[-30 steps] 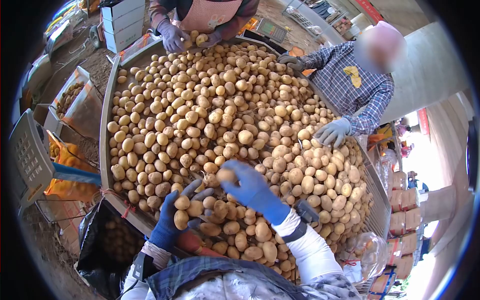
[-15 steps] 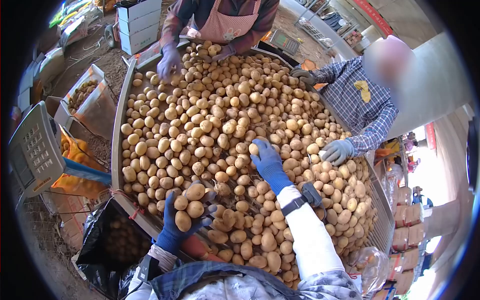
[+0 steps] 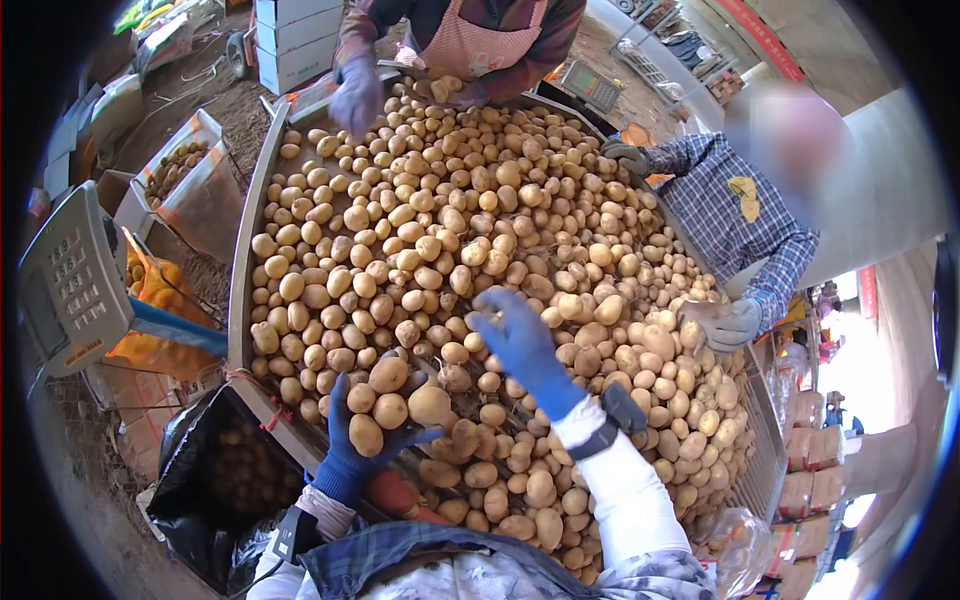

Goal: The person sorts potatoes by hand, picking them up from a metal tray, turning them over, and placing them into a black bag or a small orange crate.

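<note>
My left hand (image 3: 358, 445), in a blue glove, is low on the near left of the sorting table (image 3: 240, 290). Several potatoes (image 3: 390, 411) rest in its palm, with the fingers curled up around them. My right hand (image 3: 515, 345), gloved in blue too, hovers over the middle of the potato heap (image 3: 480, 225). Its fingers are apart and slightly blurred, and no potato shows in it.
Across the table a person in a pink apron (image 3: 475, 45) handles potatoes. A person in a checked shirt (image 3: 735, 205) has gloved hands at the right edge. At left are a scale (image 3: 75, 285), a black bag (image 3: 190, 470) and a crate (image 3: 225, 190).
My right hand has moved slightly left and no longer shows the potato it held. Another potato now sits in my left hand. The view has shifted slightly.
</note>
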Demonstrator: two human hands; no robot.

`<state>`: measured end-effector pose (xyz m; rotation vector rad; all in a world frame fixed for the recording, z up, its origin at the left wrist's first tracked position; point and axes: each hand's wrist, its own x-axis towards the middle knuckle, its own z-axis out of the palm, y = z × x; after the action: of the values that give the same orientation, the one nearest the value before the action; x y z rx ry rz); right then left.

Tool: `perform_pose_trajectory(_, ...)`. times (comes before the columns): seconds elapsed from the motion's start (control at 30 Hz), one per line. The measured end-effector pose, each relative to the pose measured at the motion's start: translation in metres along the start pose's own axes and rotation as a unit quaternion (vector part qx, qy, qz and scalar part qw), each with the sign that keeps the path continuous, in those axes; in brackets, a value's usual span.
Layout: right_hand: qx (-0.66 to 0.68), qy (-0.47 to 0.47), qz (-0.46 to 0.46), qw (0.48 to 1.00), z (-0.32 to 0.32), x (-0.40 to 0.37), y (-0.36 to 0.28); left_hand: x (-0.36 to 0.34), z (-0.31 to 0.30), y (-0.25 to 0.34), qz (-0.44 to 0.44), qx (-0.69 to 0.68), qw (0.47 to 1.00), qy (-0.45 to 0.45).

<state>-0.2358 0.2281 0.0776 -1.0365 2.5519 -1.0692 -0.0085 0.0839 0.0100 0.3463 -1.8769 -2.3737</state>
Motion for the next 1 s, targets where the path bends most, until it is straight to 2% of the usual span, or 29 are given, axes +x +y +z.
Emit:
perform_pose_trajectory(0.03,-0.095,0.036,0.006,0.995,-0.007,0.017,0.003,0.000,-0.003,-0.011,0.005,-0.084,0.996,-0.018)
perform_pose_trajectory(0.07,-0.144,0.052,0.017,0.988,-0.009,0.033,0.016,0.000,-0.001,-0.007,0.006,-0.084,0.996,-0.014)
perform_pose_trajectory(0.1,-0.193,0.068,0.028,0.979,-0.006,0.048,0.033,0.003,0.002,0.001,-0.051,-0.314,0.948,-0.015)
perform_pose_trajectory(0.13,-0.272,0.080,0.022,0.959,-0.002,0.062,0.047,0.004,0.002,0.006,-0.103,-0.525,0.844,-0.016)
perform_pose_trajectory(0.2,-0.339,0.066,0.003,0.938,0.008,0.079,0.066,0.002,0.002,-0.016,-0.111,-0.501,0.858,0.022)
perform_pose_trajectory(0.27,-0.345,0.047,-0.011,0.937,0.008,0.088,0.069,0.003,-0.001,0.011,-0.104,-0.566,0.816,-0.052)
perform_pose_trajectory(0.33,-0.354,0.028,-0.020,0.935,0.006,0.084,0.066,0.002,-0.001,0.010,-0.091,-0.577,0.809,-0.068)
perform_pose_trajectory(0.37,-0.184,0.042,0.027,0.982,0.003,0.077,0.062,0.003,0.000,0.005,-0.091,-0.531,0.842,-0.040)
perform_pose_trajectory(0.4,-0.009,0.054,0.073,0.996,0.000,0.071,0.057,0.003,0.001,0.002,-0.090,-0.483,0.871,-0.013)
perform_pose_trajectory(0.43,0.172,0.030,0.120,0.977,0.001,0.066,0.067,0.004,0.001,0.006,-0.091,-0.486,0.869,-0.013)
perform_pose_trajectory(0.47,0.169,0.029,0.122,0.978,-0.004,0.057,0.054,0.004,0.001,0.015,-0.091,-0.533,0.839,-0.049)
perform_pose_trajectory(0.5,0.249,-0.014,0.144,0.958,-0.011,0.043,0.039,0.005,0.000,0.021,-0.092,-0.578,0.806,-0.085)
perform_pose_trajectory(0.53,0.327,-0.055,0.166,0.929,-0.018,0.029,0.018,0.005,0.000,0.023,-0.096,-0.579,0.805,-0.086)
perform_pose_trajectory(0.67,0.415,-0.074,0.202,0.884,-0.015,-0.008,-0.019,0.004,-0.001,0.022,-0.100,-0.582,0.801,-0.099)
perform_pose_trajectory(0.77,0.399,-0.061,0.157,0.901,-0.009,-0.023,-0.031,0.004,-0.002,0.023,-0.101,-0.596,0.788,-0.117)
perform_pose_trajectory(1.0,0.378,-0.113,0.188,0.900,-0.003,-0.034,-0.025,0.002,0.001,0.020,-0.081,-0.550,0.827,-0.084)
